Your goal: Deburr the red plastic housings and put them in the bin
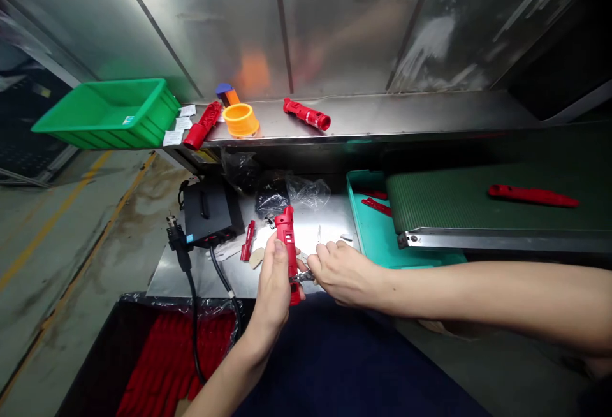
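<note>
Well, the left hand [273, 283] wraps a red casing [285, 238] while the right hand [342, 270] pinches what look like small pliers [302, 275] at its lower end.

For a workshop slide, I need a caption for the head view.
The left hand grips a red plastic housing while the right hand holds a small metal tool at its lower end.

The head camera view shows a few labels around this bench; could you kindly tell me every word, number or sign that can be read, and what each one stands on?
Nothing can be read, so there is no text to quote.
The white paper slips beside the green plastic crate are too small to show any legible print.
The small label on the crate is also too small to read.
</note>
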The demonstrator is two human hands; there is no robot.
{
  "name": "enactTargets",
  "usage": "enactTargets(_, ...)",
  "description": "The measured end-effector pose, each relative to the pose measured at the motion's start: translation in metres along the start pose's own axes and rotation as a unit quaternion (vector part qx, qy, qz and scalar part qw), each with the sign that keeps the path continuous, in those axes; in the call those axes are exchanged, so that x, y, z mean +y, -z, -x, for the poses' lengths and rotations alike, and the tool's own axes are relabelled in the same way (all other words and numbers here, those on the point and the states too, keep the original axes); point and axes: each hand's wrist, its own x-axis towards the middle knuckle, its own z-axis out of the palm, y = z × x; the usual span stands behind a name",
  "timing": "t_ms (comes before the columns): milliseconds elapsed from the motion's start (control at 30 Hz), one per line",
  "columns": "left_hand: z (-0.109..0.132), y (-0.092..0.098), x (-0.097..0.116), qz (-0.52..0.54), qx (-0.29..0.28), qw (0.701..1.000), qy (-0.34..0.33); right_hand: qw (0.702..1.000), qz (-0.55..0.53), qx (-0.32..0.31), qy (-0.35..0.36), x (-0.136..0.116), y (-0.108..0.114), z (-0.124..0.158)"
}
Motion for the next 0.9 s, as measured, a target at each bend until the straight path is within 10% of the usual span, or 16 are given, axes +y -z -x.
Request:
enactTargets(433,-0.038,0.043,-0.024,0.114,0.001,0.993,0.031,0.987,-0.14,-0.069,-0.037,-0.004,-0.039,-0.043)
enactTargets(667,-0.061,0.104,-0.038,0.226,-0.01,0.974,0.03,0.937,-0.207,-0.153,-0.234,-0.024,-0.15,-0.012)
enactTargets(900,-0.062,0.111,-0.028,0.26,-0.08,0.961,0.052,0.895,-0.228,-0.14,-0.358,-0.037,-0.219,-0.007)
